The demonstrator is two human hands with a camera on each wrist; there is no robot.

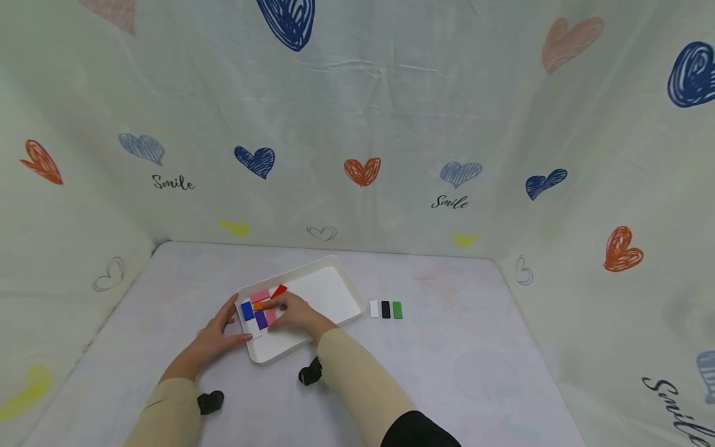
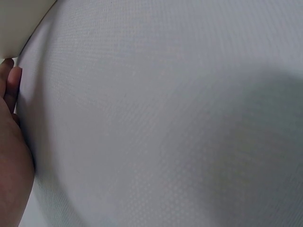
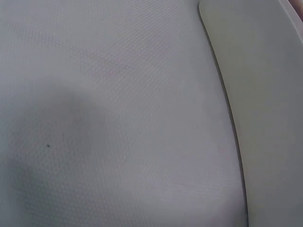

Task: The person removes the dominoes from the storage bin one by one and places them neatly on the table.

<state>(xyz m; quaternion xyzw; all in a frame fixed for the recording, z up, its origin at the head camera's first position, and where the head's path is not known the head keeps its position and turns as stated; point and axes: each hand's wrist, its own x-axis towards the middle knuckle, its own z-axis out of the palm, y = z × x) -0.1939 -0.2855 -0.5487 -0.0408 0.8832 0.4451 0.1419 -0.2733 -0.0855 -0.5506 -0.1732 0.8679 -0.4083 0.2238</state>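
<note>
A white tray (image 1: 343, 282) lies tilted on the table, several coloured pieces grouped at its left end. Among them are a blue piece (image 1: 247, 311), a purple piece (image 1: 260, 320), an upper pink piece (image 1: 259, 296) and a red piece (image 1: 279, 290). My right hand (image 1: 296, 313) reaches over the tray's front side. Its index fingertip touches an orange piece (image 1: 257, 306), while the thumb, spread from it, is down beside a lower pink piece (image 1: 270, 316). My left hand (image 1: 215, 335) rests against the tray's left end, fingers and thumb spread along the rim.
Right of the tray, a white piece (image 1: 374, 309), a black piece (image 1: 386, 310) and a green piece (image 1: 398, 310) stand in a row on the pale table (image 1: 458, 347). Behind the table hangs a heart-printed curtain (image 1: 402, 205). Both wrists carry dark cameras.
</note>
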